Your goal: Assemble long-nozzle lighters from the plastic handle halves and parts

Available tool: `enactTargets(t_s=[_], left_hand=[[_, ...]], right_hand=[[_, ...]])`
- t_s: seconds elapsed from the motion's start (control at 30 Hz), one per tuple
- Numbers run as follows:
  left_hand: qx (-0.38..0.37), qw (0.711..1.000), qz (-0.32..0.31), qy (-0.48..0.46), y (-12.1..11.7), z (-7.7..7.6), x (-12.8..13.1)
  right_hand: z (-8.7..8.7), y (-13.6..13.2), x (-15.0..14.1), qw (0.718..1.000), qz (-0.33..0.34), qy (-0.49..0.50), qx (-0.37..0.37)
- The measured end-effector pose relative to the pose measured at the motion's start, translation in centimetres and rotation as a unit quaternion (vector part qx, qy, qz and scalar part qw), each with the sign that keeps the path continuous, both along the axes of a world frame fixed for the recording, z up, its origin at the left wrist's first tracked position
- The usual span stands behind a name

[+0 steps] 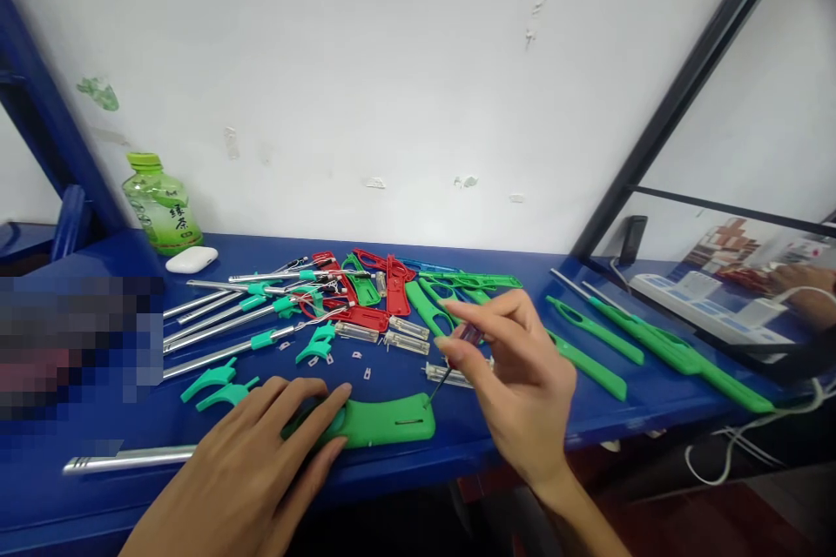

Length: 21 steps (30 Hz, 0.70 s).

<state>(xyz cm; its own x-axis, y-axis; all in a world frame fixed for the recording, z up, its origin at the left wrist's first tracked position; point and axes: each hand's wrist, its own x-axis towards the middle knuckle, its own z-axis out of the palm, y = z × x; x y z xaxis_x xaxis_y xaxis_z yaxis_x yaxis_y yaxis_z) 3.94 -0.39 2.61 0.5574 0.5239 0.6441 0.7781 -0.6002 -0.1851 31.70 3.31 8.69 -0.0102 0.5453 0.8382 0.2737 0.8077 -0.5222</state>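
Handle (392,420): laid on the surface (398,379), near its front edge.
Left hand (261,444): handle's left part is held in the grip.
Right hand (522,374): screwdriver (468,333) is pinched in the grip, its tip set at the handle's right end.
Bottle (160,209): "绿茶" is printed on it; smaller writing cannot be read.

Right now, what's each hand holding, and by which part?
Right hand: screwdriver, pinched by its handle. Left hand: green casing, held at its left end between fingers and thumb.
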Motion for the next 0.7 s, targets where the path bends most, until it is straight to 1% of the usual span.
enactTargets(t_s=[0.03, 0.07, 0.1, 0.17, 0.2, 0.23, 0.27, 0.33, 0.37, 0.4, 0.43, 0.5, 0.53, 0.57, 0.6, 0.67, 0.7], left_hand=[[0.001, 1.000, 0.001, 0.005, 0.0, 0.1, 0.1], [0.002, 1.000, 0.002, 0.010, 0.0, 0.1, 0.1], [0.004, 1.000, 0.003, 0.010, 0.0, 0.2, 0.2], [0.007, 1.000, 0.005, 0.000, -0.1, 0.4, 0.4], [0.009, 1.000, 0.007, -0.007, -0.1, 0.5, 0.4], [0.009, 1.000, 0.007, -0.011, -0.2, 0.6, 0.5], [0.010, 1.000, 0.006, -0.012, -0.3, 0.7, 0.5], [0.017, 1.000, 0.004, -0.012, -0.4, 0.8, 0.6], [0.021, 1.000, 0.005, -0.012, -0.4, 0.8, 0.6], [0.023, 1.000, 0.005, -0.012, -0.4, 0.8, 0.6], [0.022, 1.000, 0.006, -0.012, -0.4, 0.8, 0.6], [0.022, 1.000, 0.005, -0.010, -0.4, 0.7, 0.5], [0.020, 1.000, 0.004, -0.008, -0.3, 0.6, 0.5], [0.019, 1.000, 0.004, -0.008, -0.3, 0.5, 0.4], [0.018, 1.000, 0.005, -0.006, -0.3, 0.5, 0.4], [0.017, 1.000, 0.005, 0.000, -0.2, 0.3, 0.3], [0.016, 1.000, 0.005, 0.003, -0.2, 0.2, 0.2]], right_hand=[[0.0, -0.1, -0.1, 1.000, -0.005, -0.011, 0.013], [0.1, -0.2, -0.1, 1.000, 0.004, -0.025, 0.013], [0.2, -0.4, 0.0, 0.999, 0.030, -0.039, 0.004], [0.4, -0.9, 0.0, 0.992, 0.104, -0.064, -0.019], [0.4, -1.1, 0.1, 0.990, 0.124, -0.066, -0.022], [0.4, -1.3, 0.1, 0.990, 0.124, -0.061, -0.013], [0.4, -1.4, 0.1, 0.993, 0.107, -0.051, 0.005], [0.3, -1.6, 0.0, 0.998, 0.044, -0.038, 0.039], [0.3, -1.7, 0.1, 0.998, 0.018, -0.042, 0.042], [0.4, -1.7, 0.1, 0.998, 0.008, -0.056, 0.034], [0.6, -1.8, 0.2, 0.997, 0.013, -0.075, 0.013], [0.9, -1.7, 0.2, 0.993, 0.051, -0.094, -0.046], [0.9, -1.6, 0.1, 0.992, 0.069, -0.088, -0.064], [0.9, -1.5, 0.0, 0.992, 0.072, -0.076, -0.064], [0.8, -1.3, -0.2, 0.996, 0.056, -0.061, -0.046], [0.6, -0.9, -0.4, 0.999, -0.016, -0.048, 0.018], [0.5, -0.8, -0.3, 0.997, -0.044, -0.055, 0.037]])
